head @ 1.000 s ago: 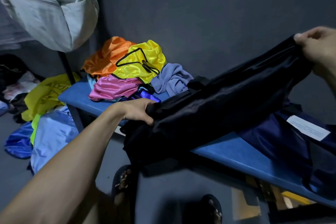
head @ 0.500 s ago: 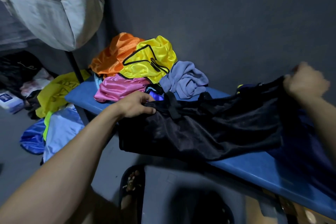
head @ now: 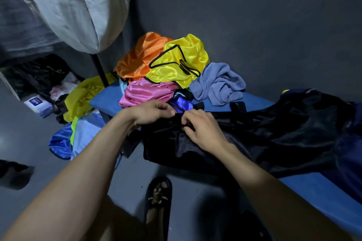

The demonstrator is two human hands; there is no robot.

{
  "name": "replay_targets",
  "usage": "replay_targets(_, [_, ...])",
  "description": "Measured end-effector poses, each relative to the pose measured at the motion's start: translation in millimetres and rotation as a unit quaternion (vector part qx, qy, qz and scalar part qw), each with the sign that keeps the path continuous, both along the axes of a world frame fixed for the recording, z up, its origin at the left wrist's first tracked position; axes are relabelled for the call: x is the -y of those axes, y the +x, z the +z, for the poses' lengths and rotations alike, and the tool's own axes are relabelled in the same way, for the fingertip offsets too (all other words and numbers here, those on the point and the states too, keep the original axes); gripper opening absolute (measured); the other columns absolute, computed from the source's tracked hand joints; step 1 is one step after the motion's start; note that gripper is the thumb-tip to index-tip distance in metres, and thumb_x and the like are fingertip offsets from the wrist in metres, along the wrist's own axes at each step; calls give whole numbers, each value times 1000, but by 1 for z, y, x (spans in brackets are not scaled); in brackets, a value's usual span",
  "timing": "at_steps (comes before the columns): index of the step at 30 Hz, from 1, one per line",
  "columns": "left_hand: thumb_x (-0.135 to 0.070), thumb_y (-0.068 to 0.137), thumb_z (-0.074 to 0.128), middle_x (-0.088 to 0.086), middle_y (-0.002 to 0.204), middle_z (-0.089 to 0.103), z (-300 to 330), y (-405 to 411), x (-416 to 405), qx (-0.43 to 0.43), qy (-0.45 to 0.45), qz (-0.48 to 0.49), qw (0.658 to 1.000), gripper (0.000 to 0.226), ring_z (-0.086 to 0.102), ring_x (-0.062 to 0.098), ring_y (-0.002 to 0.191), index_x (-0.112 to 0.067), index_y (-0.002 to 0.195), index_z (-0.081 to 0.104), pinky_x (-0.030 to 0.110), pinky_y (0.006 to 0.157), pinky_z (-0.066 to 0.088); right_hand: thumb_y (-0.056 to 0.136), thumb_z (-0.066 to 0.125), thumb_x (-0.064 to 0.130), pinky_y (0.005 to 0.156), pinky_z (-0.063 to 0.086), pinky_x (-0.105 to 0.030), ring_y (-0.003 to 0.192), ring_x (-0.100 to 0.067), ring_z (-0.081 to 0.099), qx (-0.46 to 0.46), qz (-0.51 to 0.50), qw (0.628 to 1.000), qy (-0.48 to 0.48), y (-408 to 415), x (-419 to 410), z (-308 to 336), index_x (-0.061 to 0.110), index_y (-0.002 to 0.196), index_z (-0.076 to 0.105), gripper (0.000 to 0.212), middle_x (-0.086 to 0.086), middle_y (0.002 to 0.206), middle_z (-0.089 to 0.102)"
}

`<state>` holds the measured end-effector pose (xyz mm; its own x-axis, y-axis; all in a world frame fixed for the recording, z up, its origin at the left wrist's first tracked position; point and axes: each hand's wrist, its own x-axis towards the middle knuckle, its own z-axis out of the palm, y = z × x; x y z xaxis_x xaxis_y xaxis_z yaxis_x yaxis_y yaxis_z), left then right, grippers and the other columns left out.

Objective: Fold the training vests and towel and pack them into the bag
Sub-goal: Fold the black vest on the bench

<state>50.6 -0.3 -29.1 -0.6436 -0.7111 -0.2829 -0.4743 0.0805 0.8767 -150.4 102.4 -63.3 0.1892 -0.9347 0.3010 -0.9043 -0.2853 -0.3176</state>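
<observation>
at the bench's near edge, both hands meet on the black vest (head: 264,135).
left hand (head: 150,112) and right hand (head: 201,131) pinch its left end; its long axis runs off rightward.

blue bench (head: 105,101) runs from 9 o'clock toward 4 o'clock against a dark grey wall (head: 254,15). pale grey garment (head: 78,11) hangs at 11 o'clock beside a black pole (head: 99,70). small white-and-blue box (head: 36,102) on the grey floor (head: 19,143) at 9 o'clock. foot in a black slide sandal (head: 159,195) at 6 o'clock, below the bench edge.
</observation>
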Motion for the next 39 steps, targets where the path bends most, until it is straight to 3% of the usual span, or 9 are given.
replay_targets(3, [-20, 100, 66, 14, 114, 75, 1, 15, 8, 49, 13, -5, 999, 21, 70, 28, 109, -7, 115, 73, 42, 101, 55, 75, 66, 4, 73, 30, -33, 81, -22, 45, -31, 10, 997, -76, -2, -8, -15, 18, 88, 53, 23, 3, 87, 52])
replay_targets(6, [-17, 99, 66, 10, 108, 77, 4, 24, 7, 20, 71, -19, 997, 21, 72, 21, 97, -4, 114, 73, 26, 81, 58, 73, 54, 4, 74, 25, -30, 79, -23, 44, -53, 11, 993, -102, -5, -12, -18, 18, 84, 49, 18, 1, 87, 47])
replay_targets(12, [-5, 101, 58, 8, 106, 72, 4, 28, 8, -91, 105, 31, 990, 24, 70, 12, 92, -1, 124, 66, 18, 78, 56, 72, 48, 2, 75, 36, -35, 78, -24, 48, -40, 28, 993, -107, 0, -14, -19, 18, 86, 46, 21, 2, 85, 47])
replay_targets(17, [3, 100, 56, 10, 99, 72, -1, 29, 8, -112, 155, 47, 980, 23, 69, 15, 89, -10, 111, 72, 21, 75, 56, 76, 63, 13, 88, 45, -42, 93, -24, 55, -46, 18, 995, -82, 3, -16, -18, 20, 114, 57, 40, 3, 101, 57])
replay_targets(21, [1, 97, 61, 14, 97, 72, -2, 30, 9, -83, 182, 49, 979, 23, 68, 20, 85, -13, 104, 77, 26, 76, 55, 75, 66, 22, 107, 41, -51, 107, -25, 58, -80, 24, 992, -92, 12, -16, -17, 21, 115, 62, 41, 2, 112, 60])
replay_targets(26, [6, 96, 59, 8, 87, 73, 5, 25, 5, -130, 224, 70, 963, 25, 72, 16, 75, -13, 100, 74, 23, 64, 59, 69, 74, 27, 112, 36, -56, 119, -28, 54, -100, 23, 991, -81, 23, -11, -13, 26, 128, 58, 61, 0, 127, 56])
replay_targets(30, [7, 95, 57, 3, 76, 69, 14, 20, -1, -153, 241, 93, 954, 25, 67, 12, 63, -15, 97, 69, 20, 54, 54, 76, 63, 24, 106, 40, -55, 112, -27, 54, -35, -2, 993, -114, 33, -9, -12, 24, 119, 63, 43, 1, 122, 59])
replay_targets(35, [5, 95, 58, -4, 65, 57, 14, 19, 2, -134, 188, 129, 964, 27, 41, 7, 51, -20, 93, 69, 17, 41, 30, 85, 54, 17, 95, 43, -43, 100, -25, 57, 19, -5, 989, -146, 33, -9, -13, 16, 105, 66, 23, 2, 112, 61])
replay_targets(39, [4, 97, 61, -1, 77, 65, 11, 23, 3, -122, -5, 173, 977, 21, 57, 11, 67, -16, 93, 69, 19, 58, 46, 83, 54, 15, 95, 42, -40, 105, -24, 57, 22, 20, 988, -149, 24, -12, -11, 12, 104, 61, 22, 0, 115, 61])
